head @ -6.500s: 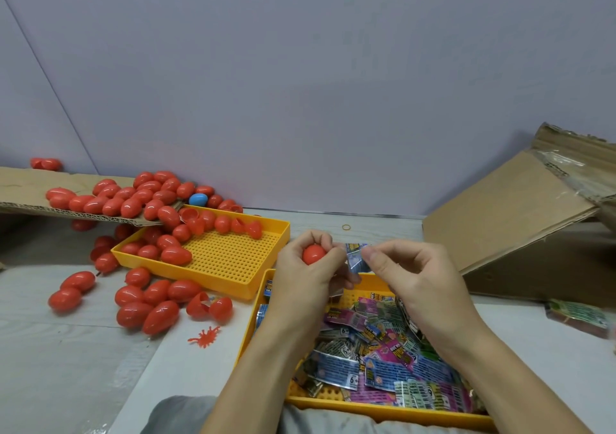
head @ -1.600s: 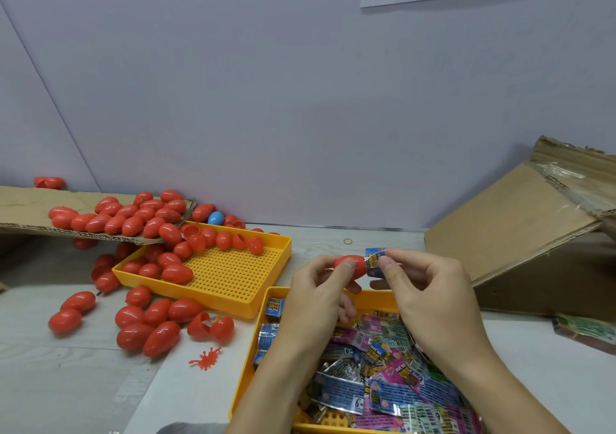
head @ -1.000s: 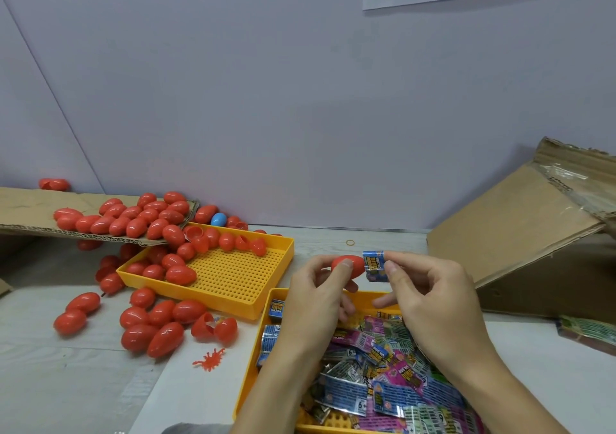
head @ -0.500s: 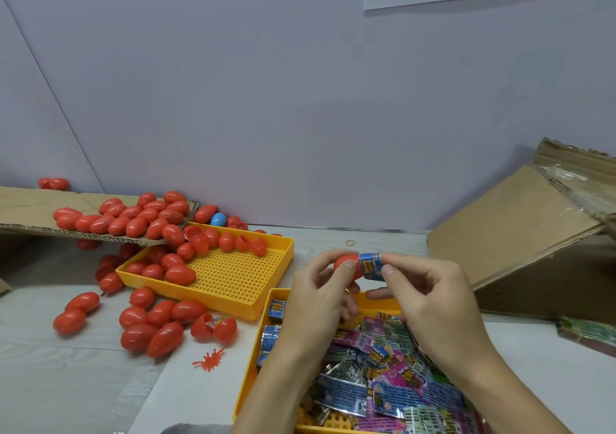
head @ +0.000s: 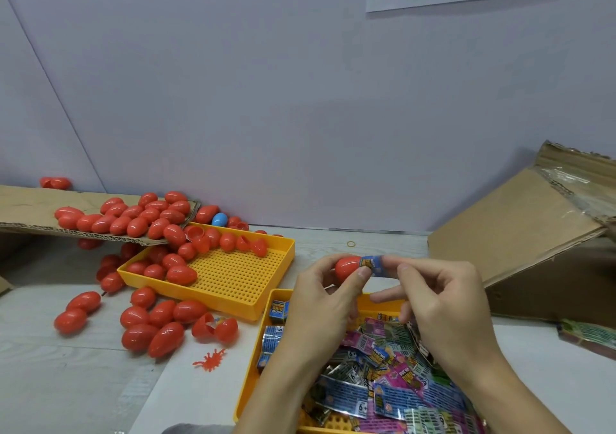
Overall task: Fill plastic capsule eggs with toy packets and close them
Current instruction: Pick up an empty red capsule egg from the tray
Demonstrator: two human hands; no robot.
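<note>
Since approx half a sec ago you've pushed the blue toy packet [head: 374, 264] up against the red egg half [head: 347, 268]; it now touches the egg's open end, w/ your left thumb over the join. Your left hand [head: 328, 303] grips the egg half, fingers curled round it. Your right hand [head: 440, 303] pinches the packet's far end btwn thumb and forefinger. Both are held above the far edge of the near yellow tray [head: 253, 377], which is heaped w/ more packets [head: 376, 380].

On the bench [head: 66, 383] to your left, a 2nd yellow tray [head: 233, 303] holds closed red eggs [head: 180, 273] along its far side. More eggs lie on a cardboard flap [head: 26, 207] and loose on the bench, incl. one open egg [head: 215, 328] and a single blue egg [head: 220, 219]. A small red toy bug [head: 210, 360] lies just beside the near tray. Cardboard box [head: 520, 233] stands at right.
</note>
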